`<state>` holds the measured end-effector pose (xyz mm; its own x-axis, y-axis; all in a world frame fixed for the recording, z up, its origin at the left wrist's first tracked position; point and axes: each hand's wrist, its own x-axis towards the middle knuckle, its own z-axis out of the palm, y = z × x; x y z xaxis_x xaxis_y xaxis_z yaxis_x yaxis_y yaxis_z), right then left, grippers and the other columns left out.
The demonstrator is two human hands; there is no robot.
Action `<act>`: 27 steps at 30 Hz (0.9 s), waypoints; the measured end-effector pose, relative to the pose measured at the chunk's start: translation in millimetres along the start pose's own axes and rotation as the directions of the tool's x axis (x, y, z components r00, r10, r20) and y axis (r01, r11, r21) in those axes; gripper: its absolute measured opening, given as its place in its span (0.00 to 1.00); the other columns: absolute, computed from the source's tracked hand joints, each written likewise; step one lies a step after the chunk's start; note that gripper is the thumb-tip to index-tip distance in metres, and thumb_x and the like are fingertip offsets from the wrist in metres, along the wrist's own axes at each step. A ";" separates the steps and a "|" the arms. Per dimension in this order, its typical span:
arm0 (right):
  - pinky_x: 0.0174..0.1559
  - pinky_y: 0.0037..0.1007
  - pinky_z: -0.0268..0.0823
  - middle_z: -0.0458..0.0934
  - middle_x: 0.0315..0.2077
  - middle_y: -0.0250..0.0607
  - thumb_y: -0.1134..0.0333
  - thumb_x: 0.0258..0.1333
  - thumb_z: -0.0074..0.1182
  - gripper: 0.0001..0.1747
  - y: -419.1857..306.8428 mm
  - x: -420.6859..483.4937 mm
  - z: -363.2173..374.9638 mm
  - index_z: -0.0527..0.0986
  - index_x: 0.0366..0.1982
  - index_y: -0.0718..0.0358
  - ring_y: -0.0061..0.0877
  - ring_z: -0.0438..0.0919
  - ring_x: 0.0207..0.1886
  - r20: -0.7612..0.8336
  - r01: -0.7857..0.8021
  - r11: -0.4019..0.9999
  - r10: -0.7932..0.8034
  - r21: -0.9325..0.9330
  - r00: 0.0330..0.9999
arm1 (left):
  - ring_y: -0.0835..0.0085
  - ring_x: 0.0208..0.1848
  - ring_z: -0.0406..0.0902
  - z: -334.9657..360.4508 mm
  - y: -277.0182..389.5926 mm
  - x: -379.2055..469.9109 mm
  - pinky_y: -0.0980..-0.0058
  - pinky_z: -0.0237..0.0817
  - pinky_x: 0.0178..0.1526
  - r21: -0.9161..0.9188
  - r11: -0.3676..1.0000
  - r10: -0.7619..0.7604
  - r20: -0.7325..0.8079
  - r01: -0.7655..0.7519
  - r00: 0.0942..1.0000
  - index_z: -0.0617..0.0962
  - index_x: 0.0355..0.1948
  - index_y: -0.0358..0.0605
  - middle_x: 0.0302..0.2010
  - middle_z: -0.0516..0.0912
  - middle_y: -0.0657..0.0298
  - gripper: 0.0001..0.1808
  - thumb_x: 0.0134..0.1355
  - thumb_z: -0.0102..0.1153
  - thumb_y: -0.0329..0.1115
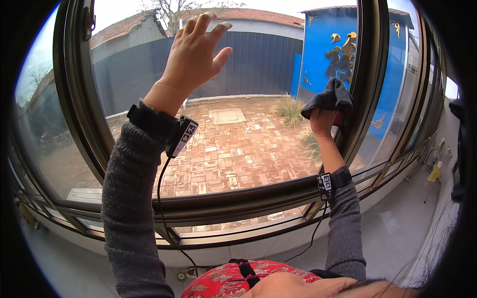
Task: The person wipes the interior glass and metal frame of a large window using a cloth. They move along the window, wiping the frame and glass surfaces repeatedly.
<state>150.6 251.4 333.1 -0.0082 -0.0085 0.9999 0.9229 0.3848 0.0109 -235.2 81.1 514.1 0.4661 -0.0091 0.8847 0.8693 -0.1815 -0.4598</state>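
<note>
A large window pane (238, 149) in a dark brown metal frame (238, 205) stands before me. My left hand (197, 52) is raised in front of its upper part, holding nothing, with fingers spread and slightly bent. Whether its fingertips touch the glass I cannot tell. In my right hand (323, 121) is a dark grey cloth (331, 97) with a reddish underside. The cloth covers most of the fingers and lies near the right upright of the frame. Both wrists carry strapped-on devices, the left one (182, 137) and the right one (325, 186), each with a cable.
A window latch (88, 24) sits on the left upright. Beyond the glass are a brick-paved yard (223, 156), a dark metal fence (253, 63) and a blue wall (320, 37) with gold decoration. A yellow item (435, 172) is among things on the right. Grey tiled floor (391, 231) lies below.
</note>
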 end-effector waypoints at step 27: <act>0.66 0.56 0.52 0.72 0.59 0.63 0.57 0.59 0.51 0.27 -11.4 -29.2 -9.5 0.76 0.55 0.66 0.61 0.66 0.64 0.034 0.079 0.989 -0.084 0.126 0.996 | 0.54 0.66 0.63 70.0 107.3 36.5 0.43 0.59 0.68 0.110 0.993 0.037 0.008 -0.037 0.999 0.75 0.63 0.61 0.62 0.67 0.54 0.27 0.66 0.60 0.56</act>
<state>144.0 238.5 303.8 -0.0985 -0.0090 0.9951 0.8638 0.4958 0.0899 -113.3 130.2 491.7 0.4990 -0.0081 0.8666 0.8641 -0.0721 -0.4982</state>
